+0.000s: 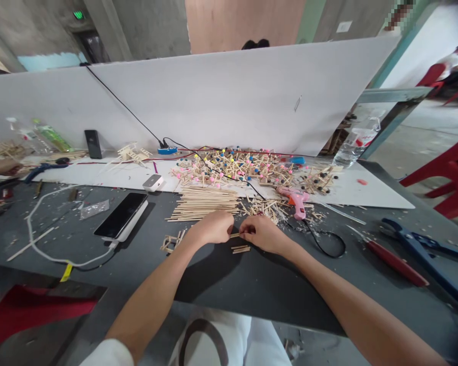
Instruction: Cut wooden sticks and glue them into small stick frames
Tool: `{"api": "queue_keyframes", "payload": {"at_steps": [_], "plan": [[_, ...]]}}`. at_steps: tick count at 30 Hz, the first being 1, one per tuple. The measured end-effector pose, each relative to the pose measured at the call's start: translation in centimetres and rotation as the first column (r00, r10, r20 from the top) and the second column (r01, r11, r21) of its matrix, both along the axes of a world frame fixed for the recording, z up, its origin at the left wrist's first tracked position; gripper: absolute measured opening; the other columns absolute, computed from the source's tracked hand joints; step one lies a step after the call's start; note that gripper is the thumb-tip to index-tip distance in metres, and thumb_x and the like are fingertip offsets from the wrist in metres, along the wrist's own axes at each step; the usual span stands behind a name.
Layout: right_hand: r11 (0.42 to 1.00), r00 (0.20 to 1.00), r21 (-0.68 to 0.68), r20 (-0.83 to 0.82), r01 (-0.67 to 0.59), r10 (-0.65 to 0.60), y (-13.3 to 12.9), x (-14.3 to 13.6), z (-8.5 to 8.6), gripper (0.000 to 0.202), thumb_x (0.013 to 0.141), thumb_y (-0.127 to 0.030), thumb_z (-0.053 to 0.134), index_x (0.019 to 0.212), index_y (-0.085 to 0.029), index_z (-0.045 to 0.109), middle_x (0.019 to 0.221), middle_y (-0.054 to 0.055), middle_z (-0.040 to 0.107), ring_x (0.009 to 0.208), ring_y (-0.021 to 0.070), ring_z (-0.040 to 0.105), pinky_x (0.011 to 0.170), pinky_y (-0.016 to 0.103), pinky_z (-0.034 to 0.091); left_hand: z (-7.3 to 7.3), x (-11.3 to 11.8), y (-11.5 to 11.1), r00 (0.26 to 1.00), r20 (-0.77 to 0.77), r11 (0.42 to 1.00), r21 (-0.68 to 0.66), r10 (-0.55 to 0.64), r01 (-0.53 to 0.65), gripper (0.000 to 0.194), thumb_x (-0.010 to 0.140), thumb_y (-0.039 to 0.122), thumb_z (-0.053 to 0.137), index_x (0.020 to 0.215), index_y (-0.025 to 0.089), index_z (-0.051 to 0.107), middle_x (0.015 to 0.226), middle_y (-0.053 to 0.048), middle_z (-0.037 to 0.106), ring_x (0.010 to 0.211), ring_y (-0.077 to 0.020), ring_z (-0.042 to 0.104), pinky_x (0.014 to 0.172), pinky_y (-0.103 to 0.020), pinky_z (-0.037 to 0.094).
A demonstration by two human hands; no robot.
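Between my two hands a short wooden stick [234, 235] shows, just above the dark table. My left hand [216, 227] has its fingers closed at the stick's left end. Thumb and fingers of my right hand [260, 233] pinch its other end. Below them a few short sticks [240, 249] lie side by side on the table. A pile of long thin wooden sticks [204, 203] is behind my left hand, and a small stick frame [171, 243] stands beside my left forearm. Cut stick pieces [267, 208] lie scattered behind my right hand.
A pink glue gun [295, 201] with a black cable lies right of centre. Farther right are a red-handled tool [397, 262] and blue-handled cutters [423, 254]. A phone [122, 216] is at left. Ball-tipped stick pieces [232, 165] fill the back. Another person's hand [3, 166] is at far left.
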State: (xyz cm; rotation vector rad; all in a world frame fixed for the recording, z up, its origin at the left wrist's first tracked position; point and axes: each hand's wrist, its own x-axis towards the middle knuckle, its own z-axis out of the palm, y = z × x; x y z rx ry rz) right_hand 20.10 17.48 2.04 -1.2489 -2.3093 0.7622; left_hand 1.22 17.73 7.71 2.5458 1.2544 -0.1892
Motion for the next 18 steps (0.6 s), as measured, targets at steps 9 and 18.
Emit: {"api": "queue_keyframes", "payload": {"at_steps": [9,18], "plan": [[1.0,1.0,-0.004,-0.01,-0.009,0.009,-0.05,-0.02,-0.16,0.012,0.075,-0.014,0.062,0.077,-0.02,0.073,0.07,-0.001,0.067,0.062,0.0121,0.057,0.059,0.023,0.039,-0.22,-0.1,0.12,1.0,0.013,1.0,0.01,0.01,-0.01,0.013,0.07,0.015,0.061,0.074,0.016,0.074,0.069,-0.01,0.071,0.062,-0.0204,0.062,0.053,-0.027,0.036],[1.0,1.0,0.003,0.023,-0.007,0.007,-0.28,-0.1,0.52,0.014,0.074,-0.012,0.062,0.077,-0.02,0.073,0.072,0.0,0.069,0.064,0.0121,0.057,0.06,0.023,0.038,-0.3,0.09,0.11,1.0,0.003,1.0,0.011,-0.004,0.004,0.017,0.068,0.013,0.059,0.074,0.015,0.074,0.071,-0.01,0.071,0.063,-0.02,0.063,0.055,-0.026,0.038]]}}
